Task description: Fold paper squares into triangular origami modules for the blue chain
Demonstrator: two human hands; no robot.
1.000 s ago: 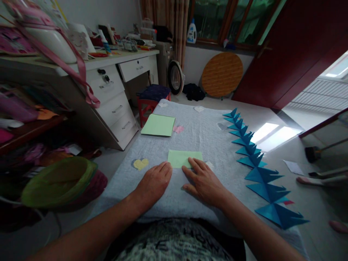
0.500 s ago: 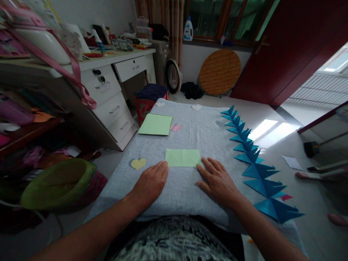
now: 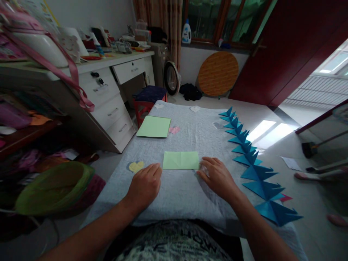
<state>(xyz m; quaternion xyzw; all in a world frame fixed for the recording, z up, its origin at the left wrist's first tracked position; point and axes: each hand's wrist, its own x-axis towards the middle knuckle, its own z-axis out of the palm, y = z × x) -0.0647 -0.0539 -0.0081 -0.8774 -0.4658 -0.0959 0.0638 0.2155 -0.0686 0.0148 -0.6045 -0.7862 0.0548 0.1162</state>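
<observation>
- From where I stood, the cloth-covered table (image 3: 187,197) spread beneath and well beyond both hands.
- The green-lined bin (image 3: 89,175) stood on the floor, out to the left of the left hand.
- The row of blue folded-paper shapes (image 3: 252,171) ran away along the table, to the right of the right hand and past it.
- The square of green paper (image 3: 154,127) lay flat, farther off than the left hand.
- The left hand (image 3: 148,181) had its fingers together and a little bent, thumb hidden; I couldn't tell how far it was closed.
- The right hand (image 3: 214,175) was loosely spread, thumb apart from fingers, gripping nothing I could see.
- The green paper rectangle (image 3: 181,160), creased down its middle, lay flat between the two hands, just beside the fingertips of each; contact I couldn't make out.
- The yellow heart (image 3: 136,166) sat just left of the left hand.
</observation>
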